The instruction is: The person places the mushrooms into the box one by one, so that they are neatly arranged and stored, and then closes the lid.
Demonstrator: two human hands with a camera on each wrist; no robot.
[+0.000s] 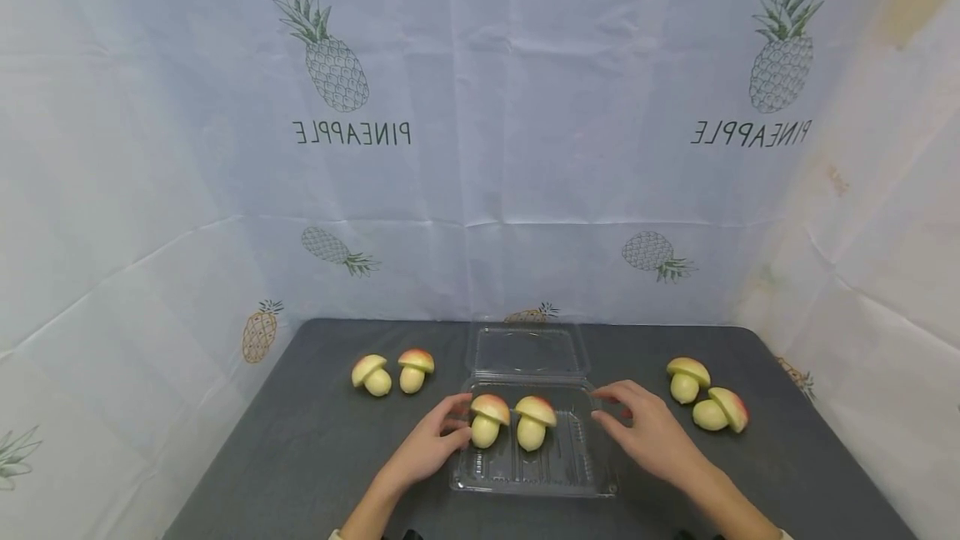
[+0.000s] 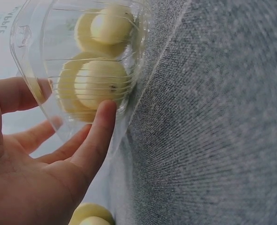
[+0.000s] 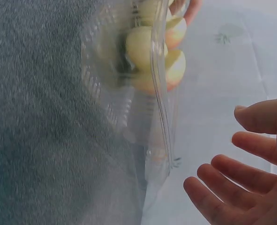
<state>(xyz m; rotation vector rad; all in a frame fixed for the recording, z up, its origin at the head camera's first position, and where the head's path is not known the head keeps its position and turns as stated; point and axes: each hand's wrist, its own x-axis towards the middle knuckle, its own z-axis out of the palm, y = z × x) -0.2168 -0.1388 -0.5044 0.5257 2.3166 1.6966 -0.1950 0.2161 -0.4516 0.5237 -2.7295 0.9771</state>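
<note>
A clear plastic clamshell box (image 1: pixel 536 473) stands on the dark table with its lid (image 1: pixel 528 351) folded back. Inside, toward the left, sit two mushroom-shaped pieces with pale stems and red-yellow caps, a left one (image 1: pixel 486 433) and a right one (image 1: pixel 532 435). My left hand (image 1: pixel 432 442) is at the box's left side. In the left wrist view one straight fingertip (image 2: pixel 108 108) lies against the outer wall, and the thumb reaches past the rim. Beyond the box's right edge, my right hand (image 1: pixel 643 432) holds nothing, its fingers spread apart from the plastic in the right wrist view.
Two more mushroom-shaped pieces, one (image 1: pixel 371 375) and another (image 1: pixel 415 370), lie at the back left of the table (image 1: pixel 315 440). Another pair, one (image 1: pixel 687 379) and one on its side (image 1: pixel 722 411), lies close together at right. Pineapple-print cloth (image 1: pixel 510 173) walls in the back and sides.
</note>
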